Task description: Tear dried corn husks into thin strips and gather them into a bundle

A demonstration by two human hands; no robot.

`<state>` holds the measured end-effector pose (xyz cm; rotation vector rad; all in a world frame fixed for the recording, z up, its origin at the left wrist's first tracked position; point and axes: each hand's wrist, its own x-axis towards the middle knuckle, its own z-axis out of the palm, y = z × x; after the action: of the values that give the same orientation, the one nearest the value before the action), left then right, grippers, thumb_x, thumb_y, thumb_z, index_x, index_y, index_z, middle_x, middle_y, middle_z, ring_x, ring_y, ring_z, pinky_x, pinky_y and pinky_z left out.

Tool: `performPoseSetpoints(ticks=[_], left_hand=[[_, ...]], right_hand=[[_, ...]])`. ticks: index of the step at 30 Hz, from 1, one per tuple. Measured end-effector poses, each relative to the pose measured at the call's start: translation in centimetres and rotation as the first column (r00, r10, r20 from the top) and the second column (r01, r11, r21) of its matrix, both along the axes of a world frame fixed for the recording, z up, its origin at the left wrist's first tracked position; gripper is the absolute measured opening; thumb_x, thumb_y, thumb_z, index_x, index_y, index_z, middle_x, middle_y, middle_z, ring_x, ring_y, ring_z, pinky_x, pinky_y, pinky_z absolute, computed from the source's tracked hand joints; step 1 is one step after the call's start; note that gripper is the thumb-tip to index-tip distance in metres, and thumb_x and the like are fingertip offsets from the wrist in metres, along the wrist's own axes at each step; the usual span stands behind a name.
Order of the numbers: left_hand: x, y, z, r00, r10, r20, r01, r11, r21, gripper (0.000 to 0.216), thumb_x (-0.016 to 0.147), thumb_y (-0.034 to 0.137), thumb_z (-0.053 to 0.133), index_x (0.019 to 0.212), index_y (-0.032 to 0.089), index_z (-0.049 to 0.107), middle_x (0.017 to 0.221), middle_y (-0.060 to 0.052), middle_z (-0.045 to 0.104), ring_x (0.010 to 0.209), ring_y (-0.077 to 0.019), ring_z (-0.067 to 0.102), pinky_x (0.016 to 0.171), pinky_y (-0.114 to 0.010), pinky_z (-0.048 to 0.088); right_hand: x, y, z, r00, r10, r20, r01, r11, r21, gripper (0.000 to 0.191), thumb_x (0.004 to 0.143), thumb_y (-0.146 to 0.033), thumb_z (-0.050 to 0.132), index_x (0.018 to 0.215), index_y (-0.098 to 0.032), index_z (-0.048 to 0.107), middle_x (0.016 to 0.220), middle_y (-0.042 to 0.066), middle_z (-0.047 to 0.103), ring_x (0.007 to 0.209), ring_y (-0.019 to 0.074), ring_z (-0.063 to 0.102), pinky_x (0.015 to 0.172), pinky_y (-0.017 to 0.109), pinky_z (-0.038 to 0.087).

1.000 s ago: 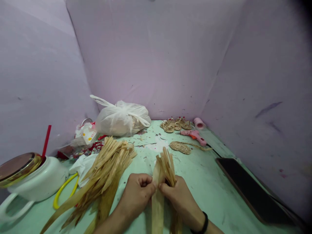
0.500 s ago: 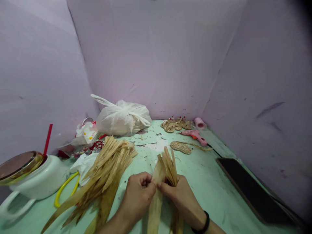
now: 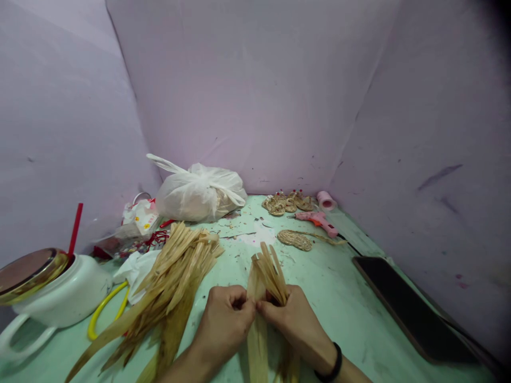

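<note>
A pale green table (image 3: 343,298) sits inside lilac fabric walls (image 3: 255,96), littered with scraps. At the far left a knotted white plastic bag (image 3: 199,194) bulges against the wall, and at the near left stands a white jug (image 3: 59,298) with a gold lid and a red straw. Down the left-centre lies a big loose heap of dried husk strips (image 3: 171,282), fanned toward the far side, partly over a yellow loop (image 3: 104,308) and crumpled white wrapping. A dark flat slab (image 3: 411,308) lies along the right edge.

In the near centre the left hand (image 3: 225,322) and the right hand (image 3: 297,319), which wears a black wristband, meet thumb to thumb around a small bundle of husk strips (image 3: 265,274). Both sets of fingers are curled shut, pinching the bundle at its waist; its far ends splay upward and its wide near end runs down between the wrists.

Against the frames of a second ago, the hands sit slightly nearer and closer together, and the fan stands a little lower, so the grip looks to be tightening and gathering the strips.

Further off lie a coiled straw braid (image 3: 295,240), a pink glue gun (image 3: 319,221), small woven pieces (image 3: 285,204) and a pink roll (image 3: 326,201).
</note>
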<state>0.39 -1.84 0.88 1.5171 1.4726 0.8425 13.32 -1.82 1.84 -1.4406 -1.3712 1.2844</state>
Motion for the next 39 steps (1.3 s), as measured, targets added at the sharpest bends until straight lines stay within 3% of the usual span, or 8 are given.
performPoseSetpoints(ticks=[7, 16, 23, 27, 30, 34, 37, 39], left_hand=[[0.0, -0.1, 0.0, 0.997, -0.07, 0.016, 0.071, 0.997, -0.03, 0.023, 0.066, 0.03, 0.045, 0.047, 0.017, 0.044, 0.049, 0.003, 0.033, 0.05, -0.0096, 0.03, 0.045, -0.022, 0.022], [0.6, -0.6, -0.5, 1.0, -0.011, 0.007, 0.011, 1.0, -0.022, 0.02, 0.066, 0.027, 0.045, 0.049, 0.017, 0.045, 0.049, 0.004, 0.034, 0.049, -0.0097, 0.031, 0.045, -0.022, 0.022], [0.5, -0.8, -0.7, 0.988, -0.025, -0.153, 0.065, 0.962, 0.267, 0.024, 0.067, 0.021, 0.048, 0.043, 0.017, 0.041, 0.046, 0.003, 0.039, 0.048, -0.0089, 0.036, 0.048, -0.023, 0.023], [0.1, 0.4, -0.5, 0.996, 0.021, 0.087, -0.023, 1.0, 0.016, 0.022, 0.067, 0.029, 0.049, 0.05, 0.016, 0.054, 0.042, 0.003, 0.044, 0.042, -0.0092, 0.038, 0.043, -0.022, 0.025], [-0.6, 1.6, -0.3, 0.961, 0.134, 0.242, -0.083, 0.974, -0.212, 0.016, 0.061, 0.03, 0.054, 0.055, 0.015, 0.056, 0.037, 0.004, 0.046, 0.033, -0.0078, 0.036, 0.037, -0.02, 0.023], [-1.6, 2.3, -0.4, 0.943, 0.191, 0.272, -0.122, 0.96, -0.252, 0.025, 0.06, 0.036, 0.057, 0.048, 0.016, 0.048, 0.034, 0.003, 0.047, 0.028, -0.005, 0.032, 0.034, -0.019, 0.019], [-2.0, 2.5, -0.8, 0.955, 0.162, 0.248, -0.102, 0.966, -0.239, 0.026, 0.062, 0.038, 0.054, 0.049, 0.016, 0.048, 0.034, 0.004, 0.046, 0.028, -0.0043, 0.03, 0.033, -0.018, 0.018], [-2.2, 2.6, -1.0, 0.96, 0.15, 0.237, -0.09, 0.965, -0.245, 0.027, 0.063, 0.039, 0.053, 0.05, 0.016, 0.048, 0.034, 0.004, 0.046, 0.027, -0.0041, 0.029, 0.033, -0.018, 0.018]], right_hand=[[-0.2, 0.0, -0.6, 0.999, 0.0, 0.046, -0.002, 1.0, 0.026, 0.013, 0.057, -0.019, 0.048, 0.047, -0.018, 0.04, 0.049, -0.005, 0.033, 0.049, 0.0084, 0.029, 0.043, 0.022, 0.025], [-0.9, -0.5, -0.5, 0.993, -0.119, 0.023, 0.118, 0.992, 0.043, 0.009, 0.052, -0.015, 0.043, 0.046, -0.019, 0.039, 0.046, -0.005, 0.033, 0.048, 0.009, 0.029, 0.042, 0.022, 0.027], [-0.7, -0.2, -0.9, 0.975, -0.209, 0.078, 0.208, 0.978, 0.019, 0.008, 0.052, -0.016, 0.045, 0.046, -0.019, 0.04, 0.046, -0.005, 0.035, 0.047, 0.009, 0.03, 0.042, 0.023, 0.026], [0.4, 0.3, -0.8, 0.983, -0.184, 0.004, 0.184, 0.983, -0.015, 0.011, 0.053, -0.016, 0.049, 0.045, -0.018, 0.041, 0.043, -0.006, 0.032, 0.044, 0.0073, 0.028, 0.041, 0.023, 0.022], [2.3, 1.1, 0.2, 0.963, -0.159, -0.216, 0.136, 0.984, -0.115, 0.01, 0.056, -0.019, 0.053, 0.048, -0.016, 0.048, 0.044, -0.005, 0.038, 0.042, 0.0063, 0.027, 0.038, 0.022, 0.015], [6.1, 1.6, 2.7, 0.715, -0.223, -0.662, 0.15, 0.975, -0.166, 0.004, 0.053, -0.018, 0.056, 0.056, -0.016, 0.055, 0.059, 0.001, 0.055, 0.047, 0.0066, 0.036, 0.036, 0.018, 0.016], [9.0, 1.1, 4.1, 0.461, -0.135, -0.877, 0.036, 0.99, -0.134, 0.011, 0.052, -0.015, 0.057, 0.052, -0.019, 0.047, 0.041, -0.007, 0.041, 0.041, 0.0048, 0.032, 0.037, 0.016, 0.024], [10.6, 0.6, 4.5, 0.354, -0.076, -0.932, -0.005, 0.996, -0.084, 0.015, 0.055, -0.017, 0.057, 0.051, -0.021, 0.043, 0.034, -0.012, 0.029, 0.032, 0.002, 0.021, 0.034, 0.014, 0.022]])
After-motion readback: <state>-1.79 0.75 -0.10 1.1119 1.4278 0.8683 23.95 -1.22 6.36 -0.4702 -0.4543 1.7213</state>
